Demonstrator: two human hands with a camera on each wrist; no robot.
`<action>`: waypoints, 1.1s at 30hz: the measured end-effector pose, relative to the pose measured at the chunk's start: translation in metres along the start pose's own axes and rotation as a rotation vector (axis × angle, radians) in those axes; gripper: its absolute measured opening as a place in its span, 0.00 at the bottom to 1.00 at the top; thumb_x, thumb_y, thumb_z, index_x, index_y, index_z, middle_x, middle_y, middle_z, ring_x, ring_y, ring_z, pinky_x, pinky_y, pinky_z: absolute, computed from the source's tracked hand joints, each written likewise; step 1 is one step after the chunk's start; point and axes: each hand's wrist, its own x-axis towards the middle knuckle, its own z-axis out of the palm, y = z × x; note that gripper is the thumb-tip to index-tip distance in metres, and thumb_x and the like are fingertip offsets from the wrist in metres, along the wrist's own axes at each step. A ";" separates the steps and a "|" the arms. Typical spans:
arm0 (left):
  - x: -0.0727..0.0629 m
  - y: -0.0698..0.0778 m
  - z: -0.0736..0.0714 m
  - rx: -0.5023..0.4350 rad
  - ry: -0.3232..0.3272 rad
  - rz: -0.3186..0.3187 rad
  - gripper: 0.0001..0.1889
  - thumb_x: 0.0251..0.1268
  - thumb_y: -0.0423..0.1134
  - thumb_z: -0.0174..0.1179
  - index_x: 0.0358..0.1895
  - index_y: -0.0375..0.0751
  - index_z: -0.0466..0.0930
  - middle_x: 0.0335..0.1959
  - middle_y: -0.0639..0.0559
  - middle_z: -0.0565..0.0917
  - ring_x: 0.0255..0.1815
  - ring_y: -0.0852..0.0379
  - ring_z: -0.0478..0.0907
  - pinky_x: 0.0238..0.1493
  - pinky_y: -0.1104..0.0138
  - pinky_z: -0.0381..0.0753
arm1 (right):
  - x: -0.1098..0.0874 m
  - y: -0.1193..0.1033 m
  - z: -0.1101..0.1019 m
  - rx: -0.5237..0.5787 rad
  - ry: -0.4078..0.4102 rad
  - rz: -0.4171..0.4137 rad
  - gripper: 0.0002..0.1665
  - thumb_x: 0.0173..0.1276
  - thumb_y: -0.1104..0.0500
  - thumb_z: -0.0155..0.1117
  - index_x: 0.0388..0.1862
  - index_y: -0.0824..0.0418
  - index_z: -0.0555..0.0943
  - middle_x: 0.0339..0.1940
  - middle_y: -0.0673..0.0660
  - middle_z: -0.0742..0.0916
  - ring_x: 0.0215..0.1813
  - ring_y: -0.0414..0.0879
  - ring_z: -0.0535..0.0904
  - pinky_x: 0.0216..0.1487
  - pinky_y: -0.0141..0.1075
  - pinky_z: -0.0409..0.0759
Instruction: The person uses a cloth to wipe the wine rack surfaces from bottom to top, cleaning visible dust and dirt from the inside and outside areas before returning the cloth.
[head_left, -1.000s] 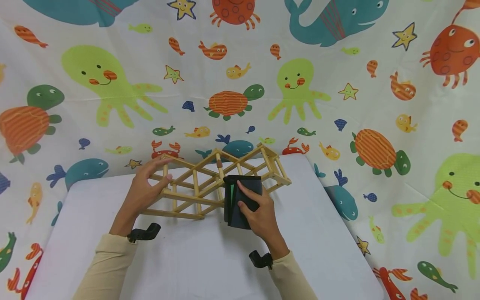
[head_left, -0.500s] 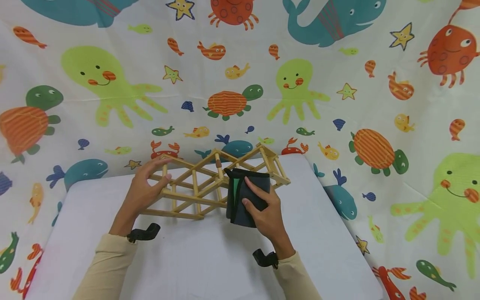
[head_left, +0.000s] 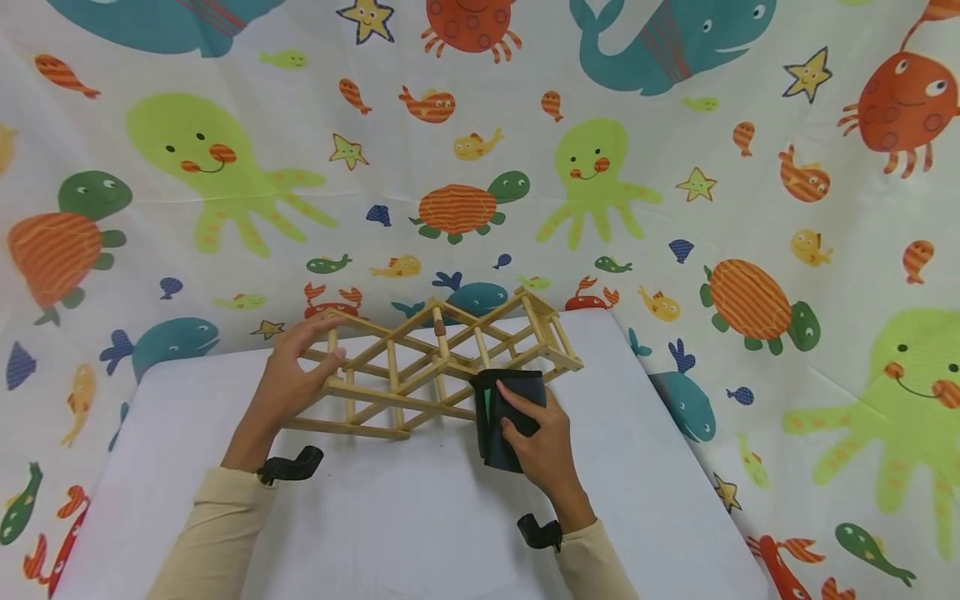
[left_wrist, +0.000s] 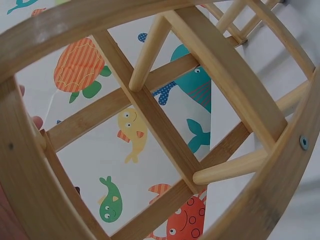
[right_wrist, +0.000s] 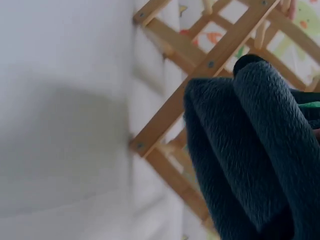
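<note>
A light wooden folding rack (head_left: pixel 420 403) of crossed slats and round dowels stands on the white table. At its left end my left hand (head_left: pixel 285 383) grips the frame, thumb and fingers around an end piece. In the left wrist view, slats of the rack (left_wrist: pixel 225 70) fill most of the picture, and just a bit of the hand shows. My right hand (head_left: pixel 551 442) holds a folded dark blue cloth (head_left: pixel 498 442) with black edging against the rack's near side, right of its middle. Fuzzy folds of the cloth (right_wrist: pixel 270 130) cover the right hand's fingers in the right wrist view.
The white tabletop (head_left: pixel 390 525) extends in front of the rack and to both sides. Close behind it hangs a curtain (head_left: pixel 360 225) printed with sea animals. A black wrist mount (head_left: pixel 291 464) sits on each forearm.
My right hand has carried the cloth to the right along the rack, lately also a little down toward me. The left hand and the rack have stayed in place.
</note>
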 end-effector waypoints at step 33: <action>-0.001 0.000 0.001 -0.027 0.002 0.005 0.26 0.77 0.40 0.63 0.76 0.51 0.75 0.81 0.42 0.70 0.84 0.33 0.58 0.75 0.22 0.53 | -0.022 0.012 -0.009 0.158 -0.059 0.066 0.35 0.62 0.73 0.71 0.65 0.46 0.87 0.61 0.57 0.84 0.53 0.51 0.79 0.43 0.37 0.88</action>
